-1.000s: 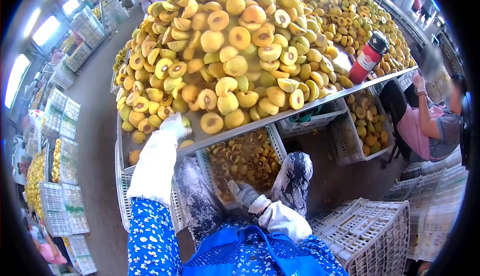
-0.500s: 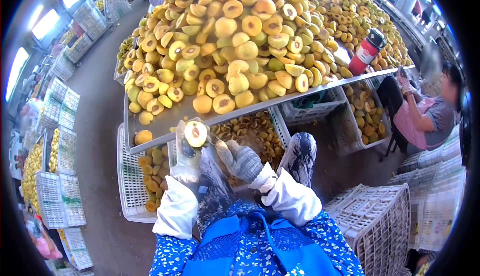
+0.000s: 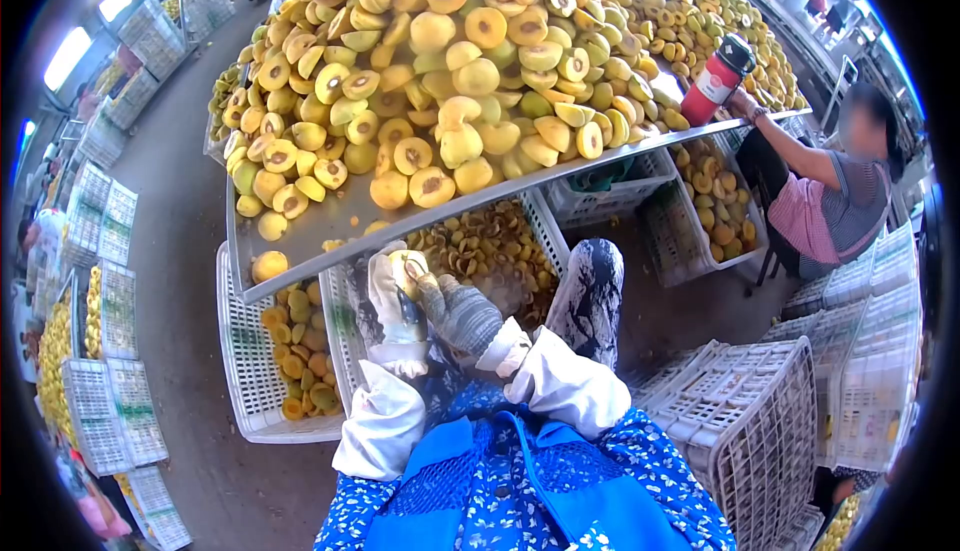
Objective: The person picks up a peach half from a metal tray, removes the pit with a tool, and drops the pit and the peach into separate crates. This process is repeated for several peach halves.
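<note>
My left hand (image 3: 398, 296), in a pale glove, is closed round a yellow halved fruit (image 3: 408, 265) just in front of the metal table's edge. My right hand (image 3: 458, 313), in a grey knitted glove, has its fingers pressed together against that fruit; whether a tool is in them is hidden. Beyond both hands, a large heap of halved yellow fruit (image 3: 460, 81) lies on the metal table (image 3: 340, 223), many cut faces showing brown centres. Below the hands, a white crate (image 3: 545, 233) holds small brownish-yellow pieces.
Another white crate (image 3: 243, 351) with fruit stands at the left under the table edge. Stacked crates (image 3: 760, 411) are at my right. A co-worker (image 3: 825, 186) sits at the right, one hand near a red bottle (image 3: 712, 83) on the table.
The fruit's cut face, which faced up in my left hand, is now mostly covered, and my right hand has come to it. The co-worker's arm has stretched toward the red bottle. The view has shifted.
</note>
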Tool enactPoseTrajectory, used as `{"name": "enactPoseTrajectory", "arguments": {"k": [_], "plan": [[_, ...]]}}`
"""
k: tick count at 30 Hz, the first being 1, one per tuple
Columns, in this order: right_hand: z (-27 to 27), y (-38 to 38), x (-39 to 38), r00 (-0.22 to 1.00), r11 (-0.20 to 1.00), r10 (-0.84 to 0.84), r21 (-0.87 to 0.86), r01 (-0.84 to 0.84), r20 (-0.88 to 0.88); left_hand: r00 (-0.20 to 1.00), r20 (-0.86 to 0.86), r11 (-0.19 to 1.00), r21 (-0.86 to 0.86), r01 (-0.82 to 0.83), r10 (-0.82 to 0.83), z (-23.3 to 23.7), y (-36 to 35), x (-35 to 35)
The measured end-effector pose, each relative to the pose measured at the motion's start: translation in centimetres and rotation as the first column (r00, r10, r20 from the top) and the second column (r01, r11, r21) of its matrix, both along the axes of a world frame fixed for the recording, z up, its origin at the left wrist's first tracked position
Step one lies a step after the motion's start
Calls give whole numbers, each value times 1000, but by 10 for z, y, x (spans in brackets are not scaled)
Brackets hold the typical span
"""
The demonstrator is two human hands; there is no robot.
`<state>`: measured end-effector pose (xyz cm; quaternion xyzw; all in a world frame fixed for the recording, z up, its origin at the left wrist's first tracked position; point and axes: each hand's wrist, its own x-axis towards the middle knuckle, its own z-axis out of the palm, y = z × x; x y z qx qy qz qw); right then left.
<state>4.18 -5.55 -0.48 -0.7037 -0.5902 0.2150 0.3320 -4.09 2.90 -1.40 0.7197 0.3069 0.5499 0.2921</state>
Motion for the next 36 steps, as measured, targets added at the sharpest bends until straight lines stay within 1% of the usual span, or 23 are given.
{"name": "enactPoseTrajectory", "arguments": {"k": [3,4,5,7,8,9,11,12,13,15,16,17,18,19,21,22,25,29,30,33,34,35,36], "plan": [[20,-11,0,986,998,56,26,-61,155,994,108,979,198,-47,26,15,-9,12],[26,-14,0,978,997,67,31,-74,198,999,13,986,164,-40,38,23,-13,9],[29,-15,1,990,998,58,-6,-58,131,996,-81,991,131,-35,46,26,-16,5],[34,-15,4,999,996,34,-79,-34,-1,1000,14,990,-143,-9,11,-11,-10,1],[28,-15,5,1000,996,21,-90,-23,-22,1000,-7,984,-177,-10,9,-11,-11,2],[17,-15,6,999,995,9,-101,-13,-43,1000,-28,978,-210,-11,5,-11,-11,2],[16,-18,8,994,989,-32,-146,17,-101,978,-207,997,-70,-39,24,25,-19,7],[25,-20,10,989,983,-59,-181,34,-136,996,-82,959,-284,7,-31,26,-19,8],[30,-22,12,981,975,-88,-216,50,-170,997,52,875,-477,77,-59,26,-18,10],[23,-24,13,964,995,-54,-94,30,-260,993,73,835,-537,121,-97,29,-18,10],[18,-24,15,953,999,-31,-32,22,-300,992,-43,904,-419,90,-119,34,-19,9],[14,-24,17,967,999,-15,-42,4,-256,980,-159,954,-290,71,-121,37,-19,9],[9,-24,18,977,998,2,-55,-14,-212,971,179,714,-658,238,-159,34,-16,9],[4,-23,19,985,997,20,-66,-31,-169,965,235,693,-678,247,-113,34,-17,10],[-6,-24,17,996,988,89,129,-88,-3,941,338,648,-712,270,-21,36,-21,16],[-9,-24,17,990,967,110,219,-127,87,947,322,683,-693,229,10,37,-24,19],[-2,-23,17,991,988,129,80,-131,24,952,295,758,-638,134,80,39,-29,27],[-6,-23,15,967,1000,-23,-12,21,-253,969,239,754,-647,113,60,35,-27,28],[-2,-23,16,971,1000,-24,11,27,-240,975,217,743,-660,110,49,36,-24,28],[12,-27,20,981,995,5,98,14,-196,956,278,659,-704,266,-89,37,-15,22],[12,-27,22,983,990,31,141,-6,-180,962,230,724,-638,263,-147,41,-17,22],[12,-28,23,985,983,59,183,-29,-162,975,166,730,-648,218,-145,41,-18,22],[-3,-25,21,975,979,65,202,-22,-213,985,103,736,-654,174,-142,41,-18,22]]}}
